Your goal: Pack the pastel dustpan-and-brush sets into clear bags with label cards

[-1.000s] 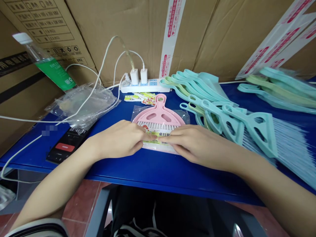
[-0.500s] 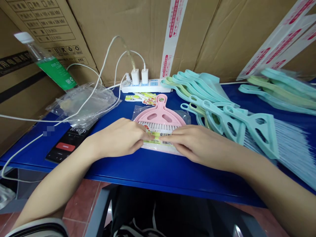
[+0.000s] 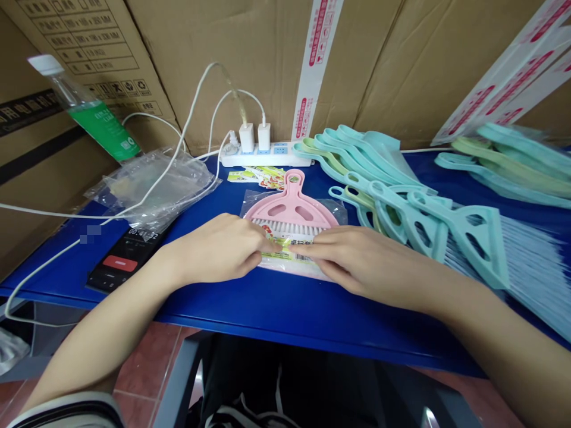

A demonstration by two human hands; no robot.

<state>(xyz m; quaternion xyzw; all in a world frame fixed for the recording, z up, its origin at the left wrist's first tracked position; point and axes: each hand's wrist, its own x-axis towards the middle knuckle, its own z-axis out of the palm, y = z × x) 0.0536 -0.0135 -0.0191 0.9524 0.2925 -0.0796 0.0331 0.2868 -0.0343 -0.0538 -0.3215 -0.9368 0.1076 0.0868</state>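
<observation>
A pink dustpan (image 3: 293,199) with a white-bristled brush (image 3: 289,227) nested in it lies flat in a clear plastic bag (image 3: 250,201), handle pointing away from me. A yellow, white and green printed label (image 3: 282,256) with a barcode lies across its front part. My left hand (image 3: 227,246) rests at the label's left side, index fingertip pressed on it, the other fingers partly curled and half hidden. From the right, my right hand (image 3: 357,255) lays its outstretched fingers on the label, index fingertip close to the left one. Neither hand grips anything.
Turquoise and green dustpans (image 3: 357,151) and brushes (image 3: 479,244) lie in piles to the right. Behind are loose labels (image 3: 261,176) and a power strip (image 3: 272,156). Left: plastic bags (image 3: 151,181), a phone (image 3: 122,255), a bottle (image 3: 96,119) and white cables (image 3: 191,113).
The view has shifted very slightly. Both hands stay on the label, with the fingertips in almost the same place.
</observation>
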